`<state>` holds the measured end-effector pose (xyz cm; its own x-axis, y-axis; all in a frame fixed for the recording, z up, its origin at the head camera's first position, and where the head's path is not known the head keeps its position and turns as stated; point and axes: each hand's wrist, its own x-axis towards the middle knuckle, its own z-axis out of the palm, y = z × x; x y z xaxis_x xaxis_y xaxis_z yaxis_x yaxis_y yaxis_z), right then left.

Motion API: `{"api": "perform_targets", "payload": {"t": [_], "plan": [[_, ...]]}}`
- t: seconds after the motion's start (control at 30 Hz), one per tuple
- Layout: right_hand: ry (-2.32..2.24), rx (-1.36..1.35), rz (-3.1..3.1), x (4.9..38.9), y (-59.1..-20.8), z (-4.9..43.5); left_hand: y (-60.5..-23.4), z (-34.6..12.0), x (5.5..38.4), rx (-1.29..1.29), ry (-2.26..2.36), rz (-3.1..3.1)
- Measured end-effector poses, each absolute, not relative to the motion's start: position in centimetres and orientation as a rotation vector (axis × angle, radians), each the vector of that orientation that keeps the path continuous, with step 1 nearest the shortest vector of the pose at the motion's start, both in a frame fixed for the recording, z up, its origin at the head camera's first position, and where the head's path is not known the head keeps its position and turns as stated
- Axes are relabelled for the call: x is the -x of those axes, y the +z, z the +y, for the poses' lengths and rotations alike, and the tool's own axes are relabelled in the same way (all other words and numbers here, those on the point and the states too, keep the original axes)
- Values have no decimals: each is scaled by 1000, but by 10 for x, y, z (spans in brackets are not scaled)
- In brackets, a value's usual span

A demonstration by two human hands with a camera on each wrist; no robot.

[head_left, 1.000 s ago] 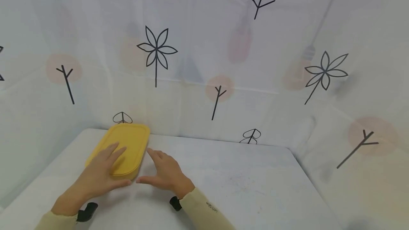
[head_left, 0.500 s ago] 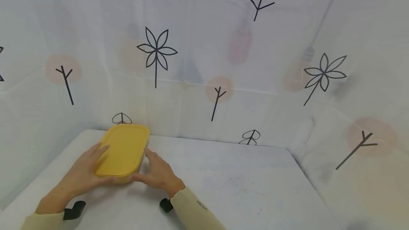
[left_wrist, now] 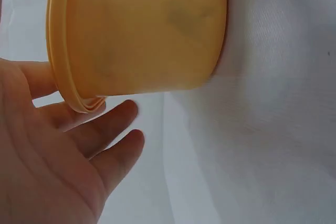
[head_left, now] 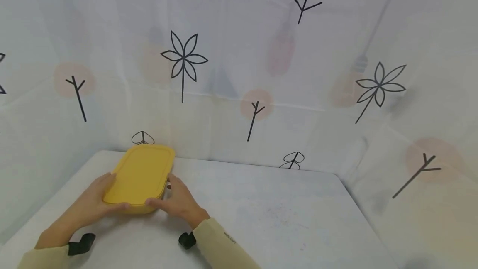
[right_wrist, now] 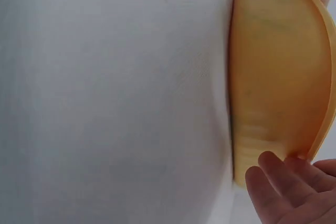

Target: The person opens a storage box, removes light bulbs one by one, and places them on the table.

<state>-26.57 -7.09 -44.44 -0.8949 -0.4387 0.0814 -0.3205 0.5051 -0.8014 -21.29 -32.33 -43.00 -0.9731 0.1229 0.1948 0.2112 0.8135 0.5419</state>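
A yellow lidded food container [head_left: 140,173] sits at the left of the white table, its lid on. My left hand [head_left: 89,202] grips its near left corner, thumb along the front and fingers along the left side. At the near right corner my right hand [head_left: 179,202] holds it, thumb on the front edge and fingers against the right side. In the left wrist view, fingers [left_wrist: 113,124] reach round the lid's rim, the lower ones spread below it. The right wrist view shows fingertips [right_wrist: 268,161] at the container wall. Dark blurred shapes show faintly through the wall.
The white table [head_left: 284,219] extends to the right of the container, with faint marks on it. A white cloth backdrop [head_left: 231,61] with plant drawings hangs behind and at the sides. Dark wrist-camera mounts [head_left: 82,244] sit under both wrists.
Both hands have moved leftward and closed in on the container's near corners. The left hand, earlier over the lid, is now at its left side. The container has hardly moved.
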Motion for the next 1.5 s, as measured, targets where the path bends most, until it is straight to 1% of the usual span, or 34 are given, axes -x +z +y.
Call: {"api": "perform_targets", "payload": {"t": [0.33, 0.47, 0.87, 1.23, 1.5], "plan": [[-1361, 600, 2628, 264, -446, -77, -432, -328, 213, 153, -933, -2931], [-1376, 620, 2627, 265, -448, -77, -432, -329, 213, 98, -969, -2957], [-1340, 622, 2646, 264, -446, -77, -430, -328, 212, 79, -960, -2955], [-1304, 564, 2633, 268, -443, -67, -428, -322, 212, 33, -951, -3003], [-1364, 691, 2610, 271, -446, -54, -432, -310, 213, 44, -980, -2974]]}}
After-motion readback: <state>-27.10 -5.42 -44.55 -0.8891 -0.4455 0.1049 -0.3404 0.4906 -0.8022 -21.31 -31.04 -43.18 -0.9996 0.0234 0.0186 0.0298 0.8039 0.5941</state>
